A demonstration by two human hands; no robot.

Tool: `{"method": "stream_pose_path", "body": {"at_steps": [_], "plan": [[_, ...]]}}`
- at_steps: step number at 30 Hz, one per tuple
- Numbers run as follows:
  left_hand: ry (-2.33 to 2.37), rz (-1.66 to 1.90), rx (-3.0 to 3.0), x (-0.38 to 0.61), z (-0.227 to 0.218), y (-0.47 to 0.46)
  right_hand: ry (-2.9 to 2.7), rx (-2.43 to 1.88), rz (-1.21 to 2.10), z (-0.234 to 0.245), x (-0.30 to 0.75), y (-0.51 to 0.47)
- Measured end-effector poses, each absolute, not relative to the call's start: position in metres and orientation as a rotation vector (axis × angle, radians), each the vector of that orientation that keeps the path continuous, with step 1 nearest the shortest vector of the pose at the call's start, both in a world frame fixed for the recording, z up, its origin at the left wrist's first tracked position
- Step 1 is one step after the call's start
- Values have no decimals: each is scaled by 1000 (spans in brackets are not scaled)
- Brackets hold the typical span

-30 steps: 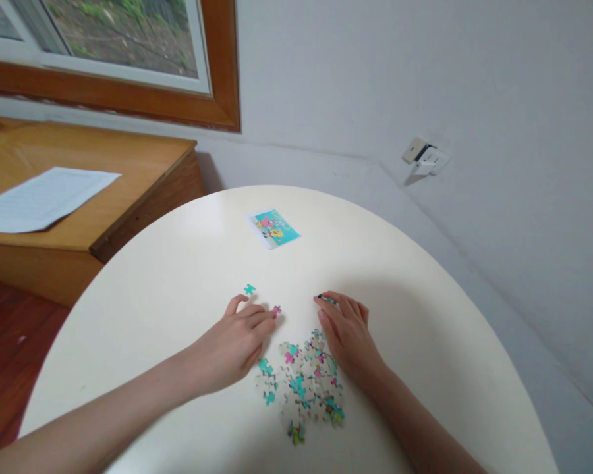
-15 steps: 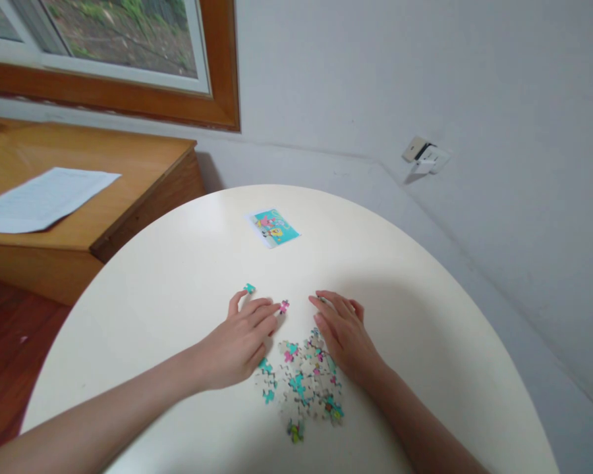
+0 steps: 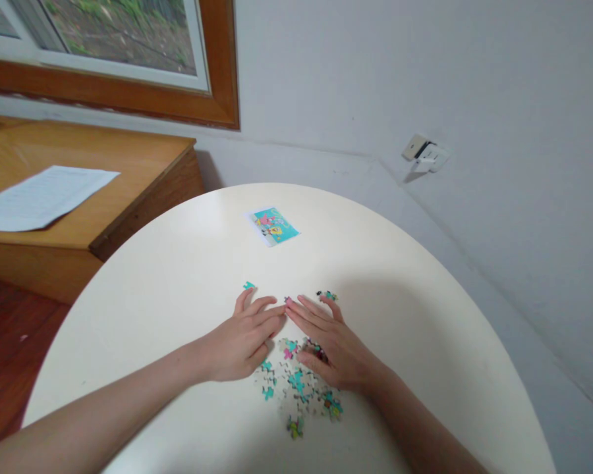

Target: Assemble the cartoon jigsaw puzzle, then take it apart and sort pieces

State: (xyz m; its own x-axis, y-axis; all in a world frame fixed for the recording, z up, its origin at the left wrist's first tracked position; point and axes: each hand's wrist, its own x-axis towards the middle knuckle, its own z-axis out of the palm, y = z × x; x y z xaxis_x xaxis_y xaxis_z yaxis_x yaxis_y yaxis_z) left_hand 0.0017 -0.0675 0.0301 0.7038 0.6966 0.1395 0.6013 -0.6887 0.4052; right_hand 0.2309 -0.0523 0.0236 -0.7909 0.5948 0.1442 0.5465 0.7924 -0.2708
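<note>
A small pink jigsaw piece (image 3: 287, 300) lies on the white table, partly covered by the fingertips of both hands. My left hand (image 3: 247, 339) rests to its left, fingers stretched out and apart, the forefinger side reaching the piece. From the right, my right hand (image 3: 331, 342) touches the same piece with extended fingers, its thumb over the loose pile. A turquoise jigsaw piece (image 3: 248, 285) sits just beyond my left hand's fingers. Dark and teal jigsaw pieces (image 3: 327, 295) lie by my right hand's little finger. The pile of jigsaw pieces (image 3: 296, 382) spreads below both hands, some face down.
A picture card (image 3: 275, 227) with pink and yellow cartoon figures lies farther back on the round white table (image 3: 153, 296). A wooden desk (image 3: 143, 148) with a paper sheet (image 3: 49, 197) stands at the left. On the wall is a socket with a plug (image 3: 427, 157).
My right hand has moved left to the pink piece, uncovering the dark and teal pieces at its former spot. My left hand has shifted slightly, its fingers now over part of the pink piece.
</note>
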Motion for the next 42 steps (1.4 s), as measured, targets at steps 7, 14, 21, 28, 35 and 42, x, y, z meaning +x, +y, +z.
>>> {"method": "stream_pose_path", "body": {"at_steps": [7,14,21,28,35,42], "plan": [[1023,453,2577,0,24,-67,-2576,-1028,263,13,230,-52],[1008,548,2557,-1,26,-66,-2270,-1297,17,10,235,-47],[1012,544,2547,-1,26,-66,-2187,-1059,79,14,236,-47],[888,454,2559,0,37,-70,-2180,-902,195,18,237,-50],[697,360,2556,4,47,-74,-2217,-901,173,19,236,-48],[708,369,2541,4,48,-73,-2207,-900,137,17,237,-48]]}}
